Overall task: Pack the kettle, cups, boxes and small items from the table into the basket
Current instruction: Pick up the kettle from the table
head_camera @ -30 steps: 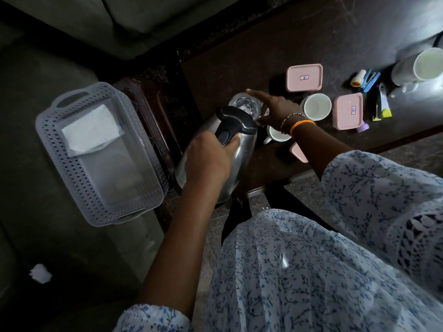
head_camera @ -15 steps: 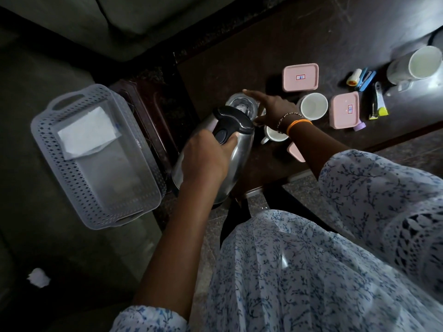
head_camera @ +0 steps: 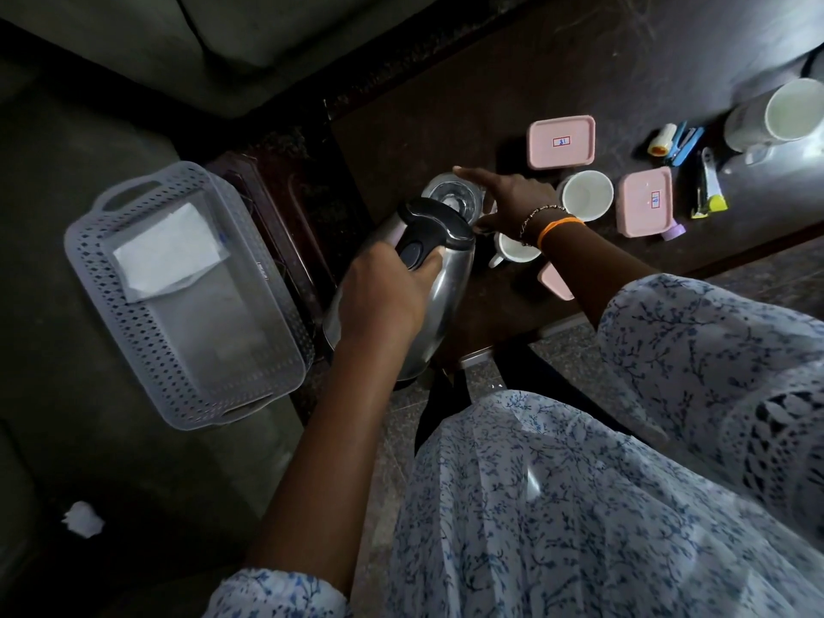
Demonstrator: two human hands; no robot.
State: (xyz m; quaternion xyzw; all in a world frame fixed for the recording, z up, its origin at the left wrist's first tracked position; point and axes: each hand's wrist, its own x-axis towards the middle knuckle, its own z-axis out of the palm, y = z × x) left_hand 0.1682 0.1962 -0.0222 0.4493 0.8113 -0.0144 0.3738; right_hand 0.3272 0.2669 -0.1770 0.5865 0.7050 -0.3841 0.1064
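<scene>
Fingers (head_camera: 419,278) of the left hand (head_camera: 383,301) wrap tightly around the black handle of a steel kettle (head_camera: 439,301), holding it tilted above the near left corner of a dark table (head_camera: 446,109). Right hand (head_camera: 504,198) reaches across beside the kettle's black lid, fingers spread and flat, the index finger pointing left over a round glass item (head_camera: 450,196) just behind the kettle; it grips nothing that can be seen. Beaded and orange bracelets (head_camera: 553,223) circle the right wrist. Both arms wear pale sleeves with a blue floral print.

Left of the table, well apart from the kettle, sits a grey perforated basket (head_camera: 151,345) with handles at both ends. A white folded sheet (head_camera: 167,252) lies inside at its far end.

On the table, a white cup (head_camera: 586,200) stands just right of the right hand, and a second cup (head_camera: 512,254) shows partly under the wrist. Two pink boxes lie nearby: one (head_camera: 562,142) behind the first cup, one (head_camera: 646,202) to its right. A third pink piece (head_camera: 555,283) peeks out near the table's front edge. Further right lie small items (head_camera: 686,167), too small to identify, and a large white mug (head_camera: 780,116) on its side
</scene>
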